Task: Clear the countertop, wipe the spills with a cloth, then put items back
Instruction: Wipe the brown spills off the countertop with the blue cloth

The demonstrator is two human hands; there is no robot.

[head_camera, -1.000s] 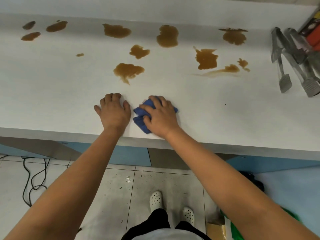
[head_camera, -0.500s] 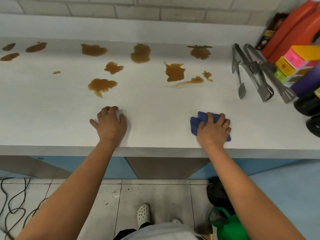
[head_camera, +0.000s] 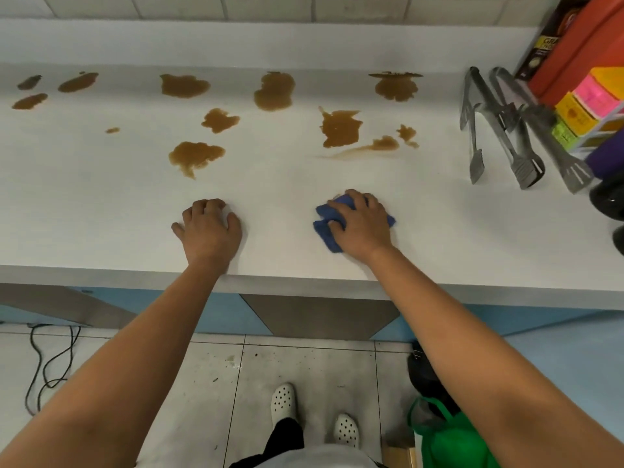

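Note:
Several brown spills (head_camera: 339, 128) lie across the back half of the white countertop (head_camera: 84, 204). A bunched blue cloth (head_camera: 326, 229) rests near the front edge, pressed flat under my right hand (head_camera: 363, 226). My left hand (head_camera: 211, 228) lies palm down on the bare counter to the left of the cloth, holding nothing, its fingers slightly curled. The nearest spills, one (head_camera: 194, 156) beyond my left hand and a smeared streak (head_camera: 371, 146) beyond my right, are well clear of the cloth.
Metal tongs (head_camera: 499, 130) and a metal spatula (head_camera: 560, 153) lie at the right. Behind them stand an orange container (head_camera: 580, 45), coloured boxes (head_camera: 587, 106), a dark box (head_camera: 543, 45) and dark bottles (head_camera: 607, 197). A green bag (head_camera: 449, 437) and cables (head_camera: 50, 363) are on the floor.
My right hand slid the blue cloth from beside my left hand out to the right, then partway back to the left. My left hand stayed put. The view tilted up.

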